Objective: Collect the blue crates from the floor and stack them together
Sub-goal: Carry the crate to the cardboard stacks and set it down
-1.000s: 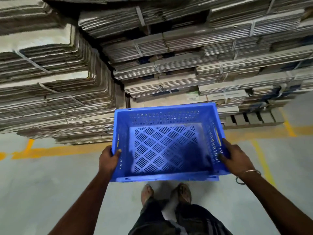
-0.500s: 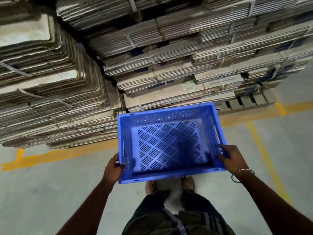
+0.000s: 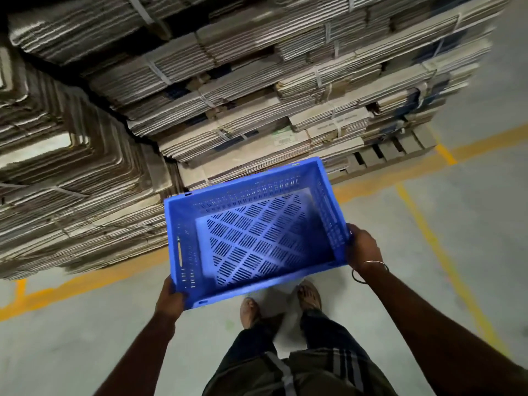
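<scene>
One empty blue crate with a slotted bottom and perforated walls hangs above the floor in front of me, turned a little clockwise. My left hand grips its near left corner, fingers curled under the rim. My right hand, with a thin bangle at the wrist, grips the right side wall. No other crate is in view.
Tall bundles of flattened cardboard on a pallet stand right behind the crate, with a second stack at the left. Yellow floor lines cross the grey concrete. My feet are under the crate.
The view has swung right and the crate has rotated clockwise in my hands. My left hand slid from the left wall back to the near left corner.
</scene>
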Demonstrator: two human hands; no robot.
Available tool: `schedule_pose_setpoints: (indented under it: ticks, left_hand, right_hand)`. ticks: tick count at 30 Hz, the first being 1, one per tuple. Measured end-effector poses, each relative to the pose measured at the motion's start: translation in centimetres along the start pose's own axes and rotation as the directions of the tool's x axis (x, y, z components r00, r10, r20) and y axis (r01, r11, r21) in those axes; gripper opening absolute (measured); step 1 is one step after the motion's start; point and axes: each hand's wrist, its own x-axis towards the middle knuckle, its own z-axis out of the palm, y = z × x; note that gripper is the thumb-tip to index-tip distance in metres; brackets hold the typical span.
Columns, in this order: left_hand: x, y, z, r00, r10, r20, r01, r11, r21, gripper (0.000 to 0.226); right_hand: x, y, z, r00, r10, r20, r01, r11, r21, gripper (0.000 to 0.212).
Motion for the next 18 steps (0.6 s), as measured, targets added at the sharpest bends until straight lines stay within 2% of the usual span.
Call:
schedule_pose_setpoints:
  ticks: [3,7,10,11,13,16,18]
  left_hand:
    - [-0.5,1.4,0.0,1.000,0.012,-0.009,-0.012,1.000,-0.001,0.054]
    - [-2.7,4.3,0.7,1.000,0.012,0.026,-0.011,0.999,-0.043,0.028]
    - [-4.6,5.9,1.3,0.993,-0.036,0.108,0.048,0.992,-0.116,0.062]
    - [-5.0,6.2,1.2,0.994,-0.033,0.102,0.046,0.990,-0.133,0.067]
    - [-4.7,6.2,1.0,0.988,-0.061,0.140,0.079,0.988,-0.130,0.056]
    - [-4.6,6.4,1.4,0.992,-0.035,0.124,0.056,0.985,-0.163,0.040]
    - [-4.7,6.4,2.4,0.993,-0.047,0.107,0.066,0.980,-0.188,0.047]
  right_hand:
    - [-0.1,-0.2,-0.5,0.999,-0.029,-0.017,0.030,1.000,0.009,0.058]
    - [-0.5,-1.4,-1.6,0.989,-0.134,-0.060,0.141,0.981,0.135,0.071]
    - [-0.8,-2.2,-2.2,0.977,-0.195,-0.081,0.210,0.940,0.267,0.067]
    - [-0.9,-2.4,-2.2,0.974,-0.210,-0.090,0.228,0.923,0.311,0.065]
    - [-1.0,-2.4,-2.4,0.972,-0.218,-0.089,0.235,0.900,0.366,0.064]
    - [-0.9,-1.4,-2.8,0.977,-0.201,-0.077,0.215,0.889,0.404,0.065]
    - [-1.1,-0.5,-3.4,0.979,-0.185,-0.081,0.202,0.893,0.402,0.066]
